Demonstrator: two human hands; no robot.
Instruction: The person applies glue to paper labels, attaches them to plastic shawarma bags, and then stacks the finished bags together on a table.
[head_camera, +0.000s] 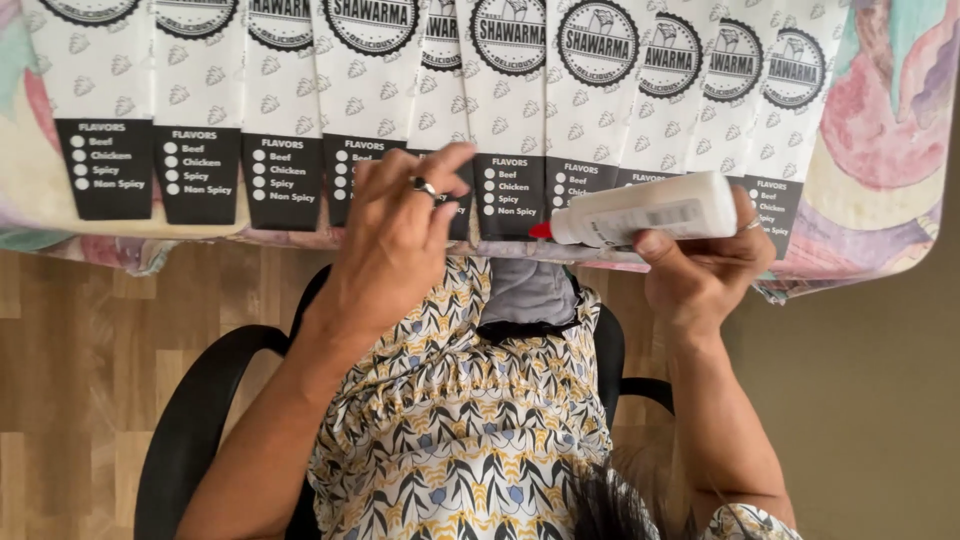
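Seen from above, seated in a black office chair (200, 400) over a wood-look floor (70, 330), facing the near edge of a counter under a pastel patterned cloth (880, 120). Laid out along that edge, a row of white paper sleeves (300, 100) with black bands at their near ends, overlapping one another like fanned cards from the left corner almost to the right. Left hand (400, 225), ring on one finger, resting palm-down with fingers loosely curled on the black band of a sleeve near the middle of the row, pressing or steadying rather than closed around anything. Right hand (705, 260) wrapped firmly around a white glue bottle (650, 210), held level just above the near edge, red nozzle (540, 230) pointing left toward the left hand and sitting just beside the sleeves right of centre. No wet glue line visible on any sleeve at this size, so hard to say which ones are treated. Judging from the layout: spreading of the sleeves done, gluing somewhere mid-row, with the sleeves between nozzle and right corner, or those to the left, probably still to do; cannot tell which.
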